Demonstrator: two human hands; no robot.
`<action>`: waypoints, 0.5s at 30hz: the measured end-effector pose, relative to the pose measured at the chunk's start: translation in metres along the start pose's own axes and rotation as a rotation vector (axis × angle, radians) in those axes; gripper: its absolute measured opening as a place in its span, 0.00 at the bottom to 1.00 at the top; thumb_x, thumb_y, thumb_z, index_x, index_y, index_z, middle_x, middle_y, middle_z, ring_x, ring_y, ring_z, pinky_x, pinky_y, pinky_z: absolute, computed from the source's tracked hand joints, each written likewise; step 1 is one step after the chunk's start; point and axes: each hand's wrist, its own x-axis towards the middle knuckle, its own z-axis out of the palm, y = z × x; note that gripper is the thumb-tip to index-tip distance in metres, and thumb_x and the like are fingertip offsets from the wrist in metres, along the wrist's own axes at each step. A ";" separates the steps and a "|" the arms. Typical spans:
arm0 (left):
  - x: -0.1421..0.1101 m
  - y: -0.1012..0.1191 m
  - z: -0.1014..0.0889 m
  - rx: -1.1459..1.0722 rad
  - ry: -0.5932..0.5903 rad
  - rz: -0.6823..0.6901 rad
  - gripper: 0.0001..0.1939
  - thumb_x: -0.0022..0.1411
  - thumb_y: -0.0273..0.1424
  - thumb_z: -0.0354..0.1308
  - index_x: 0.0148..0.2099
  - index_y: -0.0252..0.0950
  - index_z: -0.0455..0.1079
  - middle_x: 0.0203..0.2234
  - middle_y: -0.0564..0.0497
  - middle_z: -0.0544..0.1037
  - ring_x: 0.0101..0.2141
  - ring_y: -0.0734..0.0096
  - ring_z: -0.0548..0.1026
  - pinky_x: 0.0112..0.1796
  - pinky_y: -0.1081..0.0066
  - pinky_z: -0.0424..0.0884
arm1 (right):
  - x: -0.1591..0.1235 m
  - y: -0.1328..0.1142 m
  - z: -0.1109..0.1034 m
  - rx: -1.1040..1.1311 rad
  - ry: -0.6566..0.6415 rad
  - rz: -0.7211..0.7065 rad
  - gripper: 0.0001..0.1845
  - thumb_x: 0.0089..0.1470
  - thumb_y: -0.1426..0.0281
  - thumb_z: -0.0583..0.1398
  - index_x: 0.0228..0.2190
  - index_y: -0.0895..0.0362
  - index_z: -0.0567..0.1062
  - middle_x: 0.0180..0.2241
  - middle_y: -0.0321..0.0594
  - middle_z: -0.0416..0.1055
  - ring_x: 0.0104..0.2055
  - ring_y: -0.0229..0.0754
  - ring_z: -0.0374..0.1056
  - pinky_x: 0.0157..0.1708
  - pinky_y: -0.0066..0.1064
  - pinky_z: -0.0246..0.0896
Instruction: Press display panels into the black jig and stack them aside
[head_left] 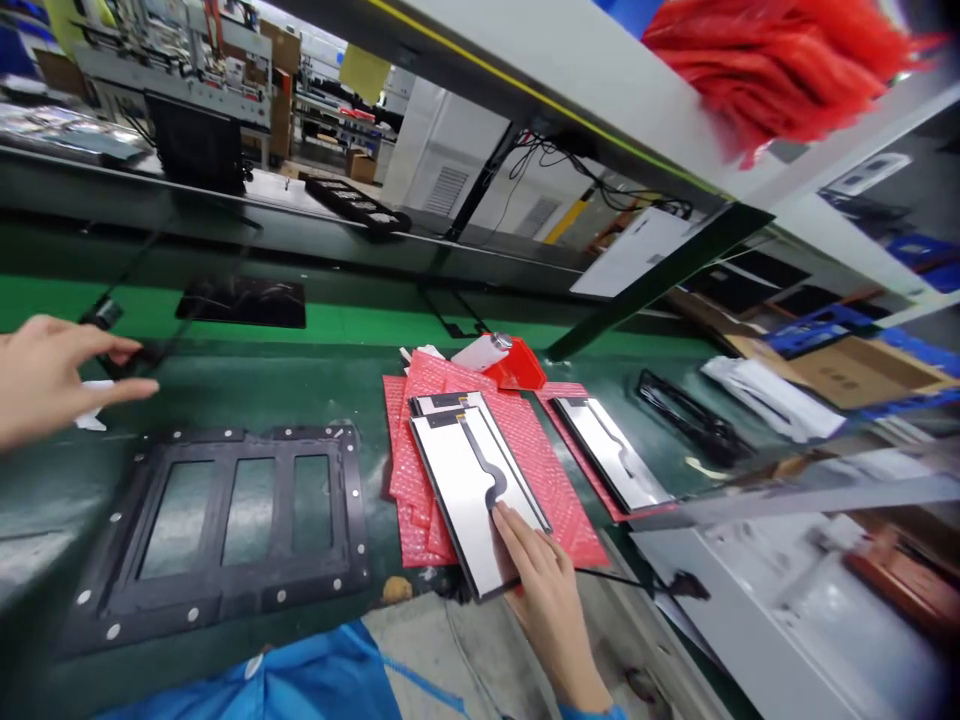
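Observation:
My right hand [544, 575] grips the near right edge of a display panel [457, 490], its fingers lying on the panel's white back by a dark flex cable [487, 470]. A second display panel [517, 455] lies partly hidden beneath it, on pink bubble-wrap sheets [559, 490]. At the far left, my left hand [71, 375] is in the air with thumb and forefinger apart. A thin black frame [161, 350], smeared by motion, shows just beyond its fingertips; I see no grip on it. Between the hands lies a black fixture frame [210, 585] with three rectangular openings.
Another display panel [611, 450] lies on pink wrap to the right, near a bundle of black cables [694, 415]. A red holder [521, 365] stands behind the stack. A dark glass panel [244, 302] rests on the green belt [352, 322]. A slanted post [652, 285] rises behind.

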 end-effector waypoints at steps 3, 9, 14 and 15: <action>-0.094 0.028 -0.002 -0.027 0.024 0.281 0.27 0.59 0.60 0.49 0.49 0.51 0.76 0.42 0.55 0.80 0.50 0.56 0.70 0.55 0.52 0.54 | -0.011 -0.001 -0.001 0.034 0.049 -0.022 0.42 0.56 0.80 0.47 0.69 0.49 0.44 0.62 0.48 0.62 0.63 0.50 0.60 0.57 0.47 0.56; -0.180 0.039 -0.004 -0.169 -0.257 0.434 0.19 0.57 0.51 0.63 0.51 0.57 0.75 0.43 0.59 0.80 0.47 0.58 0.72 0.54 0.56 0.54 | -0.016 -0.002 -0.023 0.123 0.294 -0.032 0.33 0.61 0.79 0.47 0.65 0.51 0.59 0.59 0.44 0.67 0.58 0.51 0.67 0.57 0.46 0.60; -0.171 0.056 -0.017 -0.226 -0.425 0.449 0.20 0.54 0.45 0.68 0.50 0.56 0.75 0.42 0.59 0.80 0.47 0.63 0.73 0.58 0.56 0.47 | -0.004 -0.009 -0.045 0.172 0.492 0.122 0.21 0.59 0.79 0.58 0.52 0.55 0.76 0.47 0.43 0.77 0.45 0.52 0.75 0.47 0.40 0.69; -0.168 0.059 -0.018 -0.228 -0.437 0.460 0.20 0.53 0.44 0.69 0.50 0.56 0.76 0.42 0.59 0.80 0.47 0.62 0.73 0.59 0.55 0.46 | -0.002 -0.011 -0.048 0.225 0.508 0.187 0.18 0.58 0.77 0.60 0.49 0.55 0.77 0.44 0.44 0.78 0.43 0.53 0.76 0.45 0.41 0.69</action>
